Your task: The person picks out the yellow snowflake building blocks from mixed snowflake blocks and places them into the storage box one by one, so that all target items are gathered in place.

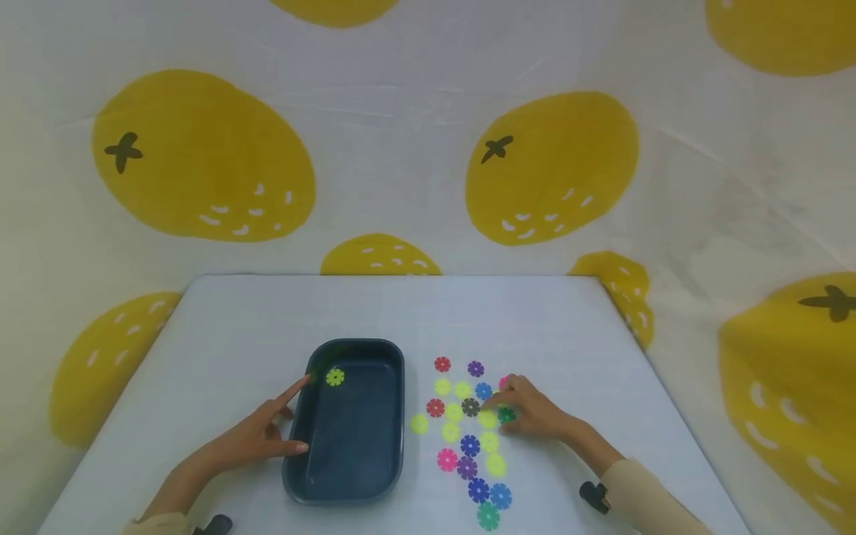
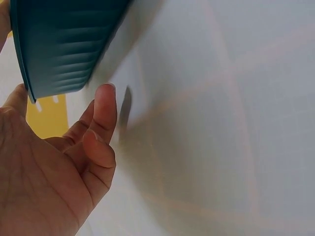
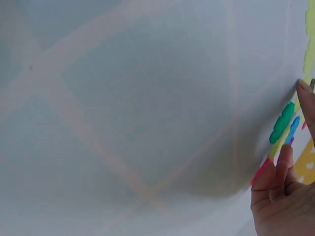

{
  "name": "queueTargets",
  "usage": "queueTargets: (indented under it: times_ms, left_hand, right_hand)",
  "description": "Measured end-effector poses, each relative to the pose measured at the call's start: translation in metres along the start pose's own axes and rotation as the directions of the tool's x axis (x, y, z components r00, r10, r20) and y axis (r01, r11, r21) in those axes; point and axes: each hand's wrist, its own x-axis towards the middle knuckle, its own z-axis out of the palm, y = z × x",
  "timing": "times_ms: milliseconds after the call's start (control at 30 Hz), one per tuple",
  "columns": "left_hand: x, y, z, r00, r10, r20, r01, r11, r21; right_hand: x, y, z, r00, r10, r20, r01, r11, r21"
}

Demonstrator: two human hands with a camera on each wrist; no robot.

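My left hand [image 1: 249,440] is at the left side of a dark blue tray [image 1: 354,490], forefinger and thumb spread apart and touching its rim. In the left wrist view the other fingers hang loosely bent beside the tray wall [image 2: 64,54]. A yellow-green notched disc [image 1: 335,377] lies inside the tray. My right hand [image 1: 535,410] reaches over the right edge of a group of flat flower-like discs. Its fingertips are near a black disc [image 1: 471,407], a yellow-green disc [image 1: 487,419] and a green disc [image 1: 507,414]. A pink disc [image 1: 504,383] is partly hidden by that hand.
Several more discs lie right of the tray, among them a red disc [image 1: 442,364], a purple disc [image 1: 475,368], a pink disc [image 1: 447,459] and a teal disc [image 1: 488,516]. The white table [image 1: 267,312] backs onto a lemon-print cloth [image 1: 414,148].
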Motion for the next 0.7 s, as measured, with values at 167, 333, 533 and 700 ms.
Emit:
queueTargets:
  times_ms: [167,333,533,700]
  left_hand:
    - [-0.0002,0.0002,-0.0002,1.0,-0.018,-0.006,0.018,1.0,0.01]
    - [-0.0013,0.0004,0.0006,1.0,-0.024,-0.002,0.024,1.0,0.0]
    - [-0.0011,0.0003,0.0016,1.0,-0.002,0.002,0.002,1.0,-0.007]
    - [0.0004,-0.0001,0.0022,1.0,-0.001,0.001,0.001,1.0,-0.012]
  right_hand:
    - [0.006,-0.0015,0.0025,0.999,0.034,-0.002,-0.034,0.999,0.007]
    - [0.0092,0.0012,0.006,1.0,0.027,-0.012,-0.027,0.999,0.024]
    - [0.0085,0.0033,0.0085,0.999,0.033,-0.017,-0.033,0.999,0.029]
    - [0.0086,0.0045,0.0085,0.999,0.029,-0.021,-0.028,0.999,0.036]
